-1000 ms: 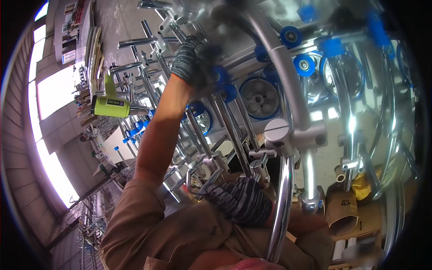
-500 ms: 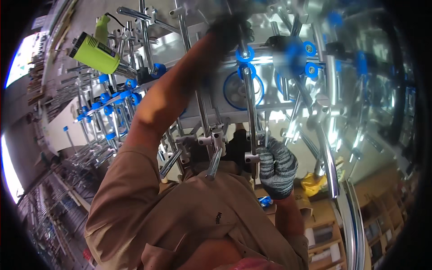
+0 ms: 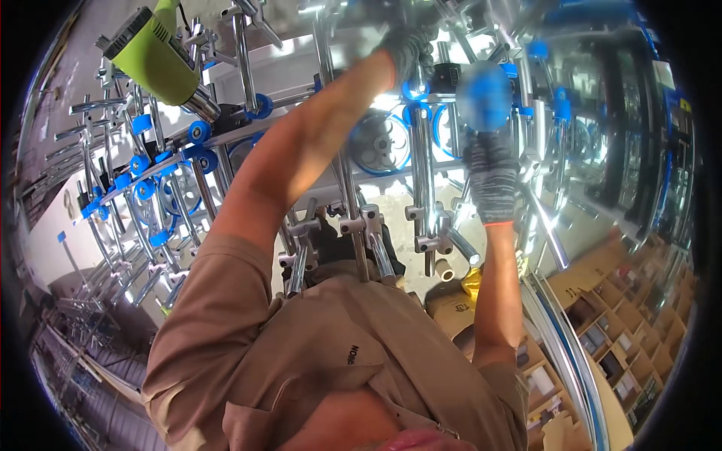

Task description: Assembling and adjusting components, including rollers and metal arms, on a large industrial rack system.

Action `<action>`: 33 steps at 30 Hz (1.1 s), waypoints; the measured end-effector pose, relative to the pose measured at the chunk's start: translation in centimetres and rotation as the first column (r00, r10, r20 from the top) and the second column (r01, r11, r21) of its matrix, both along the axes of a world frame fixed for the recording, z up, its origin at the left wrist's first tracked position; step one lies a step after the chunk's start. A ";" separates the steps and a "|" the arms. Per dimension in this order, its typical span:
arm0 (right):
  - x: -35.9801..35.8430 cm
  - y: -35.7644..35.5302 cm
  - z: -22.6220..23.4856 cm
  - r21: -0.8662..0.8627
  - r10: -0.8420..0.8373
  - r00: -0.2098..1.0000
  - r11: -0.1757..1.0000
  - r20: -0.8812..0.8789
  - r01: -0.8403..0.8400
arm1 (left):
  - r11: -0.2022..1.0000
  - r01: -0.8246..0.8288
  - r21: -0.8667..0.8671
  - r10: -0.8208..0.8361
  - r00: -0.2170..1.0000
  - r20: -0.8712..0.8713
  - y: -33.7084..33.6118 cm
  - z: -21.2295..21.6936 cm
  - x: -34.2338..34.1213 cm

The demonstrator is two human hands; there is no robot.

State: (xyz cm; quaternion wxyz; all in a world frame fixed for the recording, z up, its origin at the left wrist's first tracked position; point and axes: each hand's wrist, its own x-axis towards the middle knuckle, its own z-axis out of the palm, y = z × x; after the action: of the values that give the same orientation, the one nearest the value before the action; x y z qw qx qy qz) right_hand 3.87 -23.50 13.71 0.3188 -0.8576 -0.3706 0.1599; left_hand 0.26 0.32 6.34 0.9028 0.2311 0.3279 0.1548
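Observation:
My left hand (image 3: 408, 54), in a grey knit glove, is stretched to the far middle and closed around an upright chrome tube (image 3: 417, 71). Just below it, blue-rimmed rollers (image 3: 416, 113) sit against the rail. My right hand (image 3: 490, 177), gloved alike, reaches up among the tubes on the right. Its fingertips disappear by a blurred blue round wheel (image 3: 483, 98), so what they hold cannot be made out. Spoked wheels with blue rims (image 3: 389, 143) stand behind the tubes between my arms. Tube clamps (image 3: 370, 218) join short chrome rods close to my body.
At the upper left hangs a lime-green heat gun (image 3: 154, 56). Several blue rollers (image 3: 140, 165) on rods crowd the left side. Compartmented cardboard boxes (image 3: 602, 331) lie at the lower right beside long metal rails (image 3: 560, 338). A yellow bag (image 3: 471, 283) is near my right forearm.
My right hand has moved up and away from a lower clamp near my body to beside the blurred blue wheel. My left hand stays around the tube; the whole view has shifted slightly.

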 end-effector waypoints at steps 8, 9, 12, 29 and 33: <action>-0.1 -1.4 -4.4 -0.001 -0.131 0.869 0.989 -0.477 0.149 | 0.974 0.151 0.167 -0.122 0.977 -0.173 0.4 -2.9 2.0; -0.1 -1.0 -4.0 -0.021 -0.102 0.905 0.995 -0.414 0.102 | 0.960 0.178 0.215 -0.132 0.968 -0.212 0.5 -3.1 2.1; -0.2 -1.6 -5.9 0.041 -0.079 0.877 0.993 -0.474 0.111 | 0.898 0.256 0.357 -0.134 0.934 -0.331 1.1 -3.6 1.5; 9.4 20.7 -7.1 0.031 -0.042 0.995 0.999 -0.093 0.045 | 0.971 0.198 0.137 -0.187 0.978 -0.090 4.1 1.4 2.6; 9.9 23.9 -8.1 -0.166 0.160 0.896 0.981 0.414 -0.099 | 0.990 0.111 0.084 -0.105 0.992 -0.072 4.1 1.6 1.7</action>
State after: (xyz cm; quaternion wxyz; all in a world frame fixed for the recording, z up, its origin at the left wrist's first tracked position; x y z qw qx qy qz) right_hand 13.82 0.35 5.64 0.1579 -0.8655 -0.4752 0.0156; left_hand 1.96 4.46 7.94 0.8872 0.2931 0.3382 0.1122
